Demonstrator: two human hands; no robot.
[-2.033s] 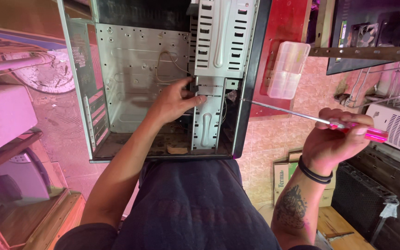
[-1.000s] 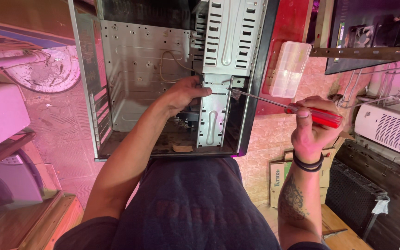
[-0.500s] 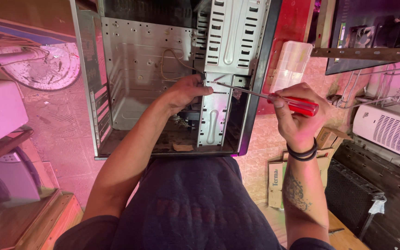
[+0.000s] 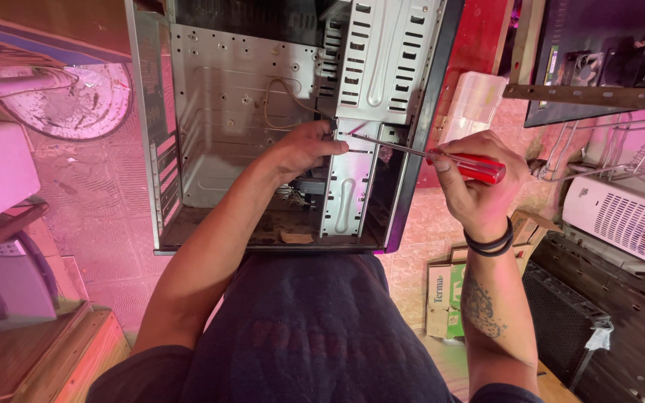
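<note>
An open metal computer case (image 4: 225, 112) lies in front of me with its side panel off. My left hand (image 4: 304, 149) reaches inside and pinches something small at the edge of the perforated drive cage (image 4: 382, 67); what it holds is hidden by the fingers. My right hand (image 4: 479, 183) grips a red-handled screwdriver (image 4: 472, 166). Its thin shaft points left, and the tip meets the drive cage right beside my left fingertips. A thin pale cable (image 4: 281, 93) loops across the case's back plate.
A white plastic box (image 4: 475, 104) sits right of the case. A white vented appliance (image 4: 621, 220) and dark equipment stand at the right. Cardboard boxes (image 4: 442, 298) lie on the floor. A fan base (image 4: 76, 101) and white devices are at the left.
My right hand has brought the screwdriver in from the far right, so its tip now rests at the drive cage by my left fingers. The left hand has stayed put.
</note>
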